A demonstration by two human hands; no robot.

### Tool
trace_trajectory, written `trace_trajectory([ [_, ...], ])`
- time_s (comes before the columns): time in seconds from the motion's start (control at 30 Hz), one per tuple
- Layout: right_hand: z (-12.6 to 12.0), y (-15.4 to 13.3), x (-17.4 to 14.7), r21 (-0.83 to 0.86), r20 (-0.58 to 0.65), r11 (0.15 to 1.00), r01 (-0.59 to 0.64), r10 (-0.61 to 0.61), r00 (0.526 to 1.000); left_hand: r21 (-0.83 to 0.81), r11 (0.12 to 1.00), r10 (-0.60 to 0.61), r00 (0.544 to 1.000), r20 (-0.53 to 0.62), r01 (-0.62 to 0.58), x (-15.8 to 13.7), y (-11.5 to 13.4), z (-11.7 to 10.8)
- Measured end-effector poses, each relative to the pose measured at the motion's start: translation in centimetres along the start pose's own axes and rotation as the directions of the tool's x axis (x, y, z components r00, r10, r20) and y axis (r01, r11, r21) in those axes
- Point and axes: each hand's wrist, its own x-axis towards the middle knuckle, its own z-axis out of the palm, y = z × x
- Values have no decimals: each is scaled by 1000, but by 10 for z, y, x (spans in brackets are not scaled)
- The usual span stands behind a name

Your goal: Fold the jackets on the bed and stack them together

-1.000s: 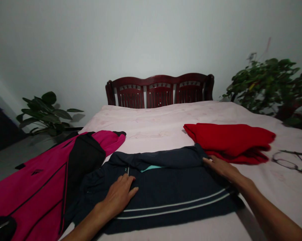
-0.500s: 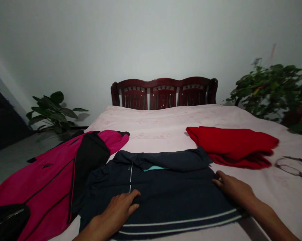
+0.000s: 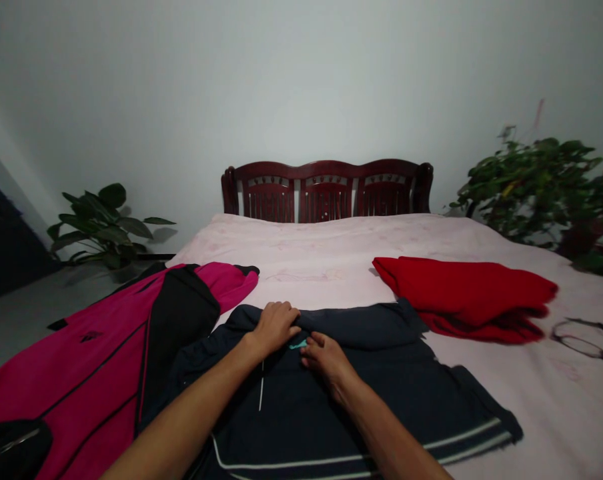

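Note:
A dark navy jacket [image 3: 381, 393] with white stripes lies folded on the bed in front of me. My left hand [image 3: 275, 327] is closed over its upper folded edge, the fingers together on the cloth. Close beside it, my right hand [image 3: 330, 363] has its fingers curled in at the edge of the fold, pinching the cloth. Between the two hands a small bit of teal lining [image 3: 297, 345] shows. My forearms cover part of the jacket's front.
Left of the jacket lies a pink and black jacket [image 3: 106, 353]. A folded red garment [image 3: 471, 293] and eyeglasses [image 3: 584, 340] rest on the right of the pink bedsheet [image 3: 301, 260]. Beyond are a wooden headboard [image 3: 326, 193] and leafy plants [image 3: 536, 180] at the side.
Both hands have moved in to the middle of the jacket's upper fold, the left forward and the right leftward. Less teal shows, and the jacket's lower right corner now lies spread out.

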Motion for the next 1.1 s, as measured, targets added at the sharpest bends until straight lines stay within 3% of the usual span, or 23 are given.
trace_trajectory([
  [0.13, 6, 4, 5, 132, -30, 989, -66, 70, 997, 27, 1000, -12, 1000, 12, 12, 11, -5, 6],
  [0.3, 5, 1, 19, 119, -36, 990, -77, 81, 996, -23, 1000, -21, 1000, -8, 21, 13, -8, 1],
  [0.5, 12, 10, 18, -115, -60, 990, 81, -88, 994, -84, 996, -4, 1000, 13, 5, 10, -8, -11],
  [0.57, 12, 16, 3, -308, -6, 936, 169, -180, 984, -108, 994, 19, 998, 58, -13, 5, -8, -12],
  [0.6, 11, 18, -7, -480, 71, 844, 237, -232, 970, -116, 993, 32, 996, 87, -21, 1, -7, -11],
  [0.63, 9, 20, -18, -658, 182, 683, 316, -263, 947, -122, 992, 42, 992, 119, -27, -4, -7, -7],
  [0.67, 6, 21, -29, -790, 303, 471, 393, -258, 918, -124, 992, 48, 987, 151, -30, -10, -6, -2],
  [0.7, 3, 21, -39, -851, 404, 264, 455, -226, 887, -121, 992, 49, 982, 181, -28, -16, -5, 4],
  [0.73, 0, 19, -47, -856, 477, 122, 502, -189, 858, -115, 993, 45, 978, 204, -22, -22, -3, 12],
  [0.77, -5, 17, -54, -838, 522, 80, 540, -172, 835, -101, 995, 38, 976, 214, -17, -28, -2, 20],
  [0.8, -10, 13, -58, -812, 556, 97, 575, -168, 814, -76, 997, 29, 978, 208, -13, -32, 0, 28],
  [0.87, -23, 4, -59, -757, 587, 211, 619, -197, 785, -21, 1000, 15, 985, 175, -12, -38, 1, 40],
  [0.93, -42, -9, -52, -726, 525, 343, 596, -285, 802, -11, 999, 32, 986, 164, -30, -41, -3, 44],
  [1.0, -68, -26, -39, -754, 336, 410, 513, -431, 838, -45, 998, 52, 986, 161, -45, -42, -12, 40],
  [1.03, -83, -35, -32, -797, 217, 402, 451, -506, 835, -50, 998, 42, 989, 142, -35, -43, -19, 36],
  [1.1, -115, -54, -18, -921, 6, 302, 246, -619, 785, 3, 999, -39, 998, 54, 39, -46, -35, 29],
])
